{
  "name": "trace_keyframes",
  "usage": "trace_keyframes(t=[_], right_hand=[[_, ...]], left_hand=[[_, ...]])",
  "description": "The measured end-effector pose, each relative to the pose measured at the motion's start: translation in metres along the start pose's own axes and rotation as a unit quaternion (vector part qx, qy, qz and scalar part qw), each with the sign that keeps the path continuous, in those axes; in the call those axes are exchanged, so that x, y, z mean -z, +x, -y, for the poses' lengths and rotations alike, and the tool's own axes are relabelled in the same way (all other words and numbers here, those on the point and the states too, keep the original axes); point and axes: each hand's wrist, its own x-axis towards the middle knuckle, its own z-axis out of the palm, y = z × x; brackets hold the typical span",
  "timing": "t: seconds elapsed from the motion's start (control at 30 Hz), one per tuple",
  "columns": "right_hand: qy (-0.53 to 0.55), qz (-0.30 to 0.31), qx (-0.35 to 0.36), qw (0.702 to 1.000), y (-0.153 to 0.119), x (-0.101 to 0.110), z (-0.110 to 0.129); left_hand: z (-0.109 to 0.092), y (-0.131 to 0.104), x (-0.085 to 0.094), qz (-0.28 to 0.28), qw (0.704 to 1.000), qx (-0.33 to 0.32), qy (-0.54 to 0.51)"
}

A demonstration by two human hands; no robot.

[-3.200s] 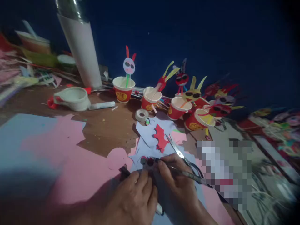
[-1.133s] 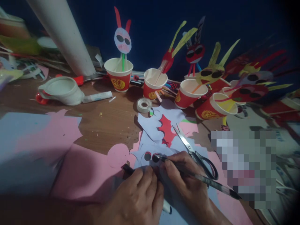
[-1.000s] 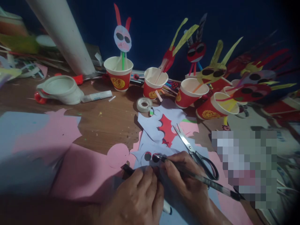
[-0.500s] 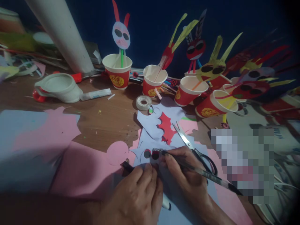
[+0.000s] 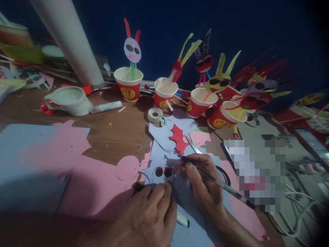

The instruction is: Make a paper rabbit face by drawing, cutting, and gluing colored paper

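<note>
1. Lifted off the dark eye spots since half a second ago, the pen (image 5: 226, 187) has been brought up and away in the head view, with its tip now seen beside the lower edge of the red paper cutout (image 5: 179, 139); whether anything is touched by the tip cannot be told.
2. By the right hand (image 5: 205, 178) the pen is held, thumb and fingers closed around its barrel near the front, the rear end slanting down to the right.
3. By the left hand (image 5: 151, 209) the pale paper sheet (image 5: 191, 236) is covered in part, its fingers bent and bunched together just below the eyes; a marker (image 5: 183, 219) is seen poking out from under this hand, but whether it is gripped cannot be told.
4. Two black eyes (image 5: 168, 172), each edged with some red, are set side by side on the pale paper, just above the left fingertips; half a second ago the pen tip was seen close to the right-hand one, and now both are left uncovered.
5. Partly hidden behind the right hand, the scissors (image 5: 195, 146) are left lying with blades slightly parted beside the red cutout.
6. Near the left hand, a pink disc (image 5: 128, 168) is seen; farther back, a tape roll (image 5: 155, 115) is placed before the red paper cups (image 5: 128, 91).
</note>
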Motion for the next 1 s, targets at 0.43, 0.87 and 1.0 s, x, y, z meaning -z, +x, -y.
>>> trace_keyframes(t=[0.43, 0.87, 1.0], right_hand=[[-0.18, 0.002, 0.018, 0.984, 0.002, -0.005, 0.009], [-0.159, -0.018, 0.059, 0.985, 0.001, -0.006, 0.008], [-0.261, 0.024, 0.143, 0.954, 0.001, 0.003, 0.002]], left_hand=[[0.001, 0.0, 0.002, -0.014, 1.0, -0.013, 0.016], [-0.006, -0.005, 0.003, -0.069, 0.997, -0.031, -0.008], [-0.014, -0.008, -0.004, -0.068, 0.997, -0.038, -0.001]])
